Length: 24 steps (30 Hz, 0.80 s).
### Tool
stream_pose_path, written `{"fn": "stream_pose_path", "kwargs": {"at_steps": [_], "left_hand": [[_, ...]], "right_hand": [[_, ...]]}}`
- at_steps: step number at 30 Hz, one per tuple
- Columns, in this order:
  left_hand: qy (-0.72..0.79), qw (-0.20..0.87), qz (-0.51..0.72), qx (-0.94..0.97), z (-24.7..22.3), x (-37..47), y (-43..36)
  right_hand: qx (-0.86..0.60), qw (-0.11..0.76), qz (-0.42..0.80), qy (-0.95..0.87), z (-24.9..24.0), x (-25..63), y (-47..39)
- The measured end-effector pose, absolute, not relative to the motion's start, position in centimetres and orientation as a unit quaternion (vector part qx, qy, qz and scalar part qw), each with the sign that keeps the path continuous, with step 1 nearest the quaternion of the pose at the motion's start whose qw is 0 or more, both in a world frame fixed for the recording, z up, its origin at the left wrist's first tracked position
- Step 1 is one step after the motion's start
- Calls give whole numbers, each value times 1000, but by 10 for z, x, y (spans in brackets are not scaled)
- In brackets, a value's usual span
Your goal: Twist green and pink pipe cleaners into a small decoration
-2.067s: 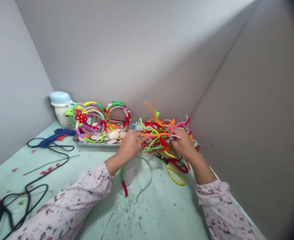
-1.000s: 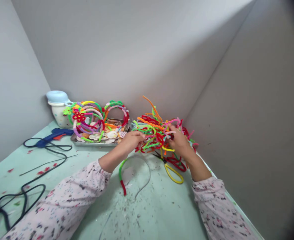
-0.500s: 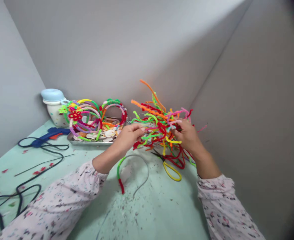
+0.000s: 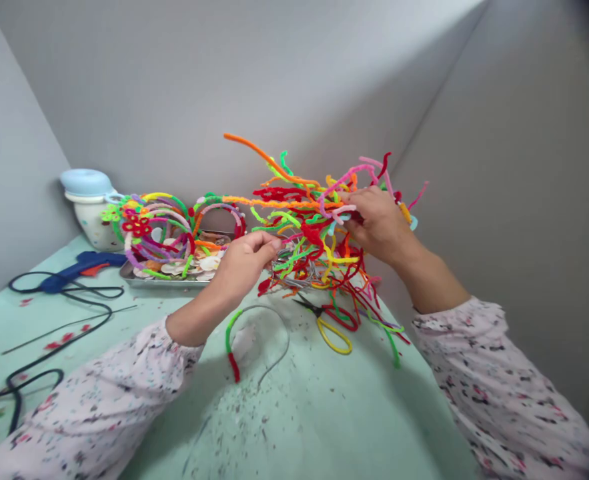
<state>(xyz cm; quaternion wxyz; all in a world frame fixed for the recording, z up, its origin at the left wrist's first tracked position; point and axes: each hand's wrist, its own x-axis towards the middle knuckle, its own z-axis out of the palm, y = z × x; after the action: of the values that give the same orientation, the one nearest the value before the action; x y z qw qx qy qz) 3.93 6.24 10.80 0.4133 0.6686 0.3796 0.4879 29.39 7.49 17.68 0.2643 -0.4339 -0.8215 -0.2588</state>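
Observation:
A tangled bunch of coloured pipe cleaners (image 4: 311, 233) rises over the back of the table. My right hand (image 4: 378, 223) is closed on part of it, with pink, orange and red strands sticking out around the fingers. At the bunch's left side my left hand (image 4: 248, 261) pinches the end of a pink pipe cleaner (image 4: 290, 239). Below my hands a thin headband (image 4: 259, 340) lies on the table, its left side wrapped in green and red and the rest bare. Scissors (image 4: 337, 327) with red and yellow handles lie under the bunch.
A metal tray (image 4: 164, 284) at the back left holds shells and several wrapped headbands (image 4: 157, 233). Beside it are a white cup (image 4: 97, 223) with a blue lid and a blue glue gun (image 4: 77, 268). A dark cord (image 4: 49, 363) loops over the table's left side.
My right hand has lifted and moved right with the pipe cleaners, spreading the bunch and uncovering more of the scissors. The view has shifted slightly; my left hand keeps its pinch.

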Motion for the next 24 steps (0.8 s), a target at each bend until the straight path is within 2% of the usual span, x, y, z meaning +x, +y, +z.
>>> {"fn": "stream_pose_path", "kwargs": {"at_steps": [10,17,20,24], "left_hand": [[375,416,586,586,107,37,71],[372,453,603,541,103,33,81],[374,458,596,543,102,33,80],[378,458,582,556,102,34,79]], "right_hand": [[-404,230,-272,-842,198,271,91],[-436,250,-340,-795,208,292,120],[-469,217,-323,-793,193,300,134],[-525,186,-258,-790,146,304,149]]}}
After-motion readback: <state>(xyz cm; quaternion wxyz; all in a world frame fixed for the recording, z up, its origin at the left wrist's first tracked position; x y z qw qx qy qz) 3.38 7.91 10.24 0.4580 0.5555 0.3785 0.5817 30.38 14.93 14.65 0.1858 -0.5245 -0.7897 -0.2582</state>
